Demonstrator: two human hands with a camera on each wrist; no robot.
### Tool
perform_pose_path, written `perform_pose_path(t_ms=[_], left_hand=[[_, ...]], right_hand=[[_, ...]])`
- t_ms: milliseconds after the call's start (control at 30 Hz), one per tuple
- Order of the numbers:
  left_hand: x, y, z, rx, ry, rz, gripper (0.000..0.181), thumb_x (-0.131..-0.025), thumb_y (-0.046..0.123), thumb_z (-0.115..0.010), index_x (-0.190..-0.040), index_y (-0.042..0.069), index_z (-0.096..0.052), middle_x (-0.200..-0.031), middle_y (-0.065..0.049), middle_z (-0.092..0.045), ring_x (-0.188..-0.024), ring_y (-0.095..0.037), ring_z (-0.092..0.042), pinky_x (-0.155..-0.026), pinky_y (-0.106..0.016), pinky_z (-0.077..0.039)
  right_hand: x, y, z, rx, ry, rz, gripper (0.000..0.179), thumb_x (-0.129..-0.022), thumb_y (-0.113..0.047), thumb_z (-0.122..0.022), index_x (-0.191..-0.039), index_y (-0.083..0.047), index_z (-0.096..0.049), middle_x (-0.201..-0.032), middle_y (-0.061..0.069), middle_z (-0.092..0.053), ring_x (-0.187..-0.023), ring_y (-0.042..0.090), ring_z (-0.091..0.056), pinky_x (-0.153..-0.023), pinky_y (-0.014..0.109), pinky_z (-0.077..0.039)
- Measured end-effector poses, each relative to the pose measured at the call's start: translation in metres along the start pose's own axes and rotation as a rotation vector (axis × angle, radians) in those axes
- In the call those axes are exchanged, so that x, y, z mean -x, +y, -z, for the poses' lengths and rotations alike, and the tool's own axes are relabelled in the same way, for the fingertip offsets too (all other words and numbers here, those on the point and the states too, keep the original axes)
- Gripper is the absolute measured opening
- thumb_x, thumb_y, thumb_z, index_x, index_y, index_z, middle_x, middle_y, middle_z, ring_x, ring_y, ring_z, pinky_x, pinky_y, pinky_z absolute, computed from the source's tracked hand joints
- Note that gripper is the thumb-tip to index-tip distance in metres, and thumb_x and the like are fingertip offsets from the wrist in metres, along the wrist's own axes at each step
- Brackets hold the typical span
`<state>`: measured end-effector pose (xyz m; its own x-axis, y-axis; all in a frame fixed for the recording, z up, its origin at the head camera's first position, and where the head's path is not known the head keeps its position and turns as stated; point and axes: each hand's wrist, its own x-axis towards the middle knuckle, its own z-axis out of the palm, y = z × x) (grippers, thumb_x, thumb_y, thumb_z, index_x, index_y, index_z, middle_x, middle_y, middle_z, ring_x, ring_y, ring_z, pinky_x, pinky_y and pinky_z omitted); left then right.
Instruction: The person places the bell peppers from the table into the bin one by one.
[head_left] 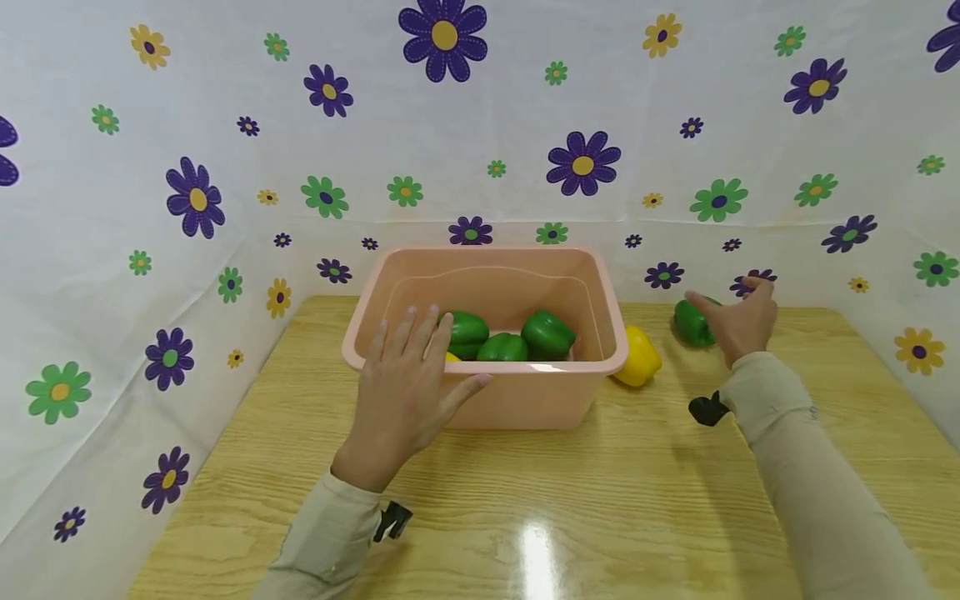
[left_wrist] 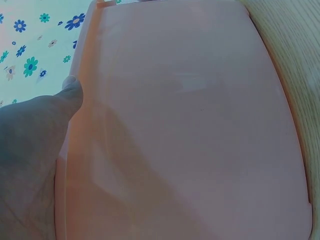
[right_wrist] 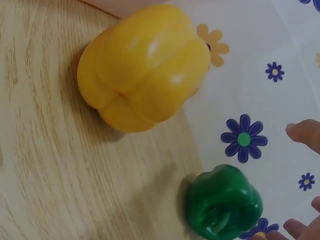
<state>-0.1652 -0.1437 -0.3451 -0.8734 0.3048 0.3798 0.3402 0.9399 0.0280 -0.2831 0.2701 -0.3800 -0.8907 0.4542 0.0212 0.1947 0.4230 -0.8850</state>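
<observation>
A peach plastic bin (head_left: pixel 517 396) stands at the middle back of the table. My left hand (head_left: pixel 401 387) lies over its front rim with straight fingers, and in the left wrist view the thumb rests along the rim. Inside are green bell peppers (head_left: pixel 547 335), and a sliver of yellow shows beside the left fingers. To the right of the bin, a green bell pepper (right_wrist: pixel 224 202) sits on the table. My right hand (head_left: pixel 741 323) hovers by it, thumb and fingers spread with nothing between them. A yellow bell pepper (right_wrist: pixel 145 70) lies between that pepper and the bin.
The wooden table (head_left: pixel 480 500) has a glossy top with a bright reflection near the front. Behind and along both sides hangs a white sheet (head_left: pixel 480 108) printed with flowers, right at the table's back edge. Black wrist mounts (head_left: pixel 707 409) stick out from the sleeves.
</observation>
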Motion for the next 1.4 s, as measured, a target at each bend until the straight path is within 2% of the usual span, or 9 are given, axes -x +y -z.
perform_pose_path(t_ms=[200, 500, 733, 1067, 1400], left_hand=[[0.001, 0.000, -0.001, 0.005, 0.010, -0.010, 0.088, -0.095, 0.070, -0.049, -0.153, 0.004, -0.043, -0.159, -0.017, -0.039, -0.147, -0.040, -0.032, -0.121, -0.059, -0.016], [0.002, -0.001, -0.003, 0.003, -0.008, 0.001, 0.089, -0.095, 0.072, -0.046, -0.155, 0.005, -0.041, -0.160, -0.016, -0.037, -0.149, -0.039, -0.029, -0.122, -0.058, -0.014], [0.002, -0.002, -0.003, 0.000, 0.023, -0.017, 0.090, -0.095, 0.072, -0.047, -0.153, 0.004, -0.042, -0.158, -0.016, -0.040, -0.148, -0.039, -0.030, -0.120, -0.060, -0.017], [0.001, -0.003, -0.002, -0.018, 0.027, -0.017, 0.090, -0.094, 0.072, -0.047, -0.153, 0.004, -0.042, -0.159, -0.016, -0.040, -0.148, -0.039, -0.030, -0.120, -0.060, -0.018], [-0.001, -0.001, 0.000, -0.020, 0.011, -0.002, 0.091, -0.094, 0.073, -0.047, -0.154, 0.005, -0.042, -0.159, -0.015, -0.039, -0.149, -0.039, -0.030, -0.120, -0.060, -0.018]], right_hand=[[-0.004, 0.010, -0.002, 0.038, -0.066, -0.064, 0.102, -0.091, -0.048, -0.071, -0.160, -0.006, -0.009, -0.160, 0.030, -0.014, -0.144, 0.046, -0.027, -0.118, 0.056, -0.027], [-0.011, 0.020, -0.006, 0.124, -0.142, -0.144, 0.105, -0.092, -0.047, -0.069, -0.159, -0.004, -0.001, -0.157, 0.037, -0.011, -0.142, 0.054, -0.026, -0.116, 0.063, -0.026], [-0.013, 0.031, -0.011, 0.108, -0.170, -0.207, 0.108, -0.091, -0.048, -0.069, -0.159, -0.007, 0.004, -0.158, 0.037, -0.007, -0.144, 0.054, -0.022, -0.116, 0.064, -0.024], [-0.018, 0.038, -0.018, 0.078, -0.157, -0.198, 0.107, -0.091, -0.048, -0.069, -0.159, -0.008, 0.003, -0.160, 0.035, -0.009, -0.147, 0.051, -0.020, -0.118, 0.061, -0.023], [-0.023, 0.042, -0.017, 0.120, -0.155, -0.104, 0.093, -0.095, -0.041, -0.066, -0.154, 0.009, -0.015, -0.156, 0.035, -0.023, -0.143, 0.049, -0.028, -0.117, 0.058, -0.028]])
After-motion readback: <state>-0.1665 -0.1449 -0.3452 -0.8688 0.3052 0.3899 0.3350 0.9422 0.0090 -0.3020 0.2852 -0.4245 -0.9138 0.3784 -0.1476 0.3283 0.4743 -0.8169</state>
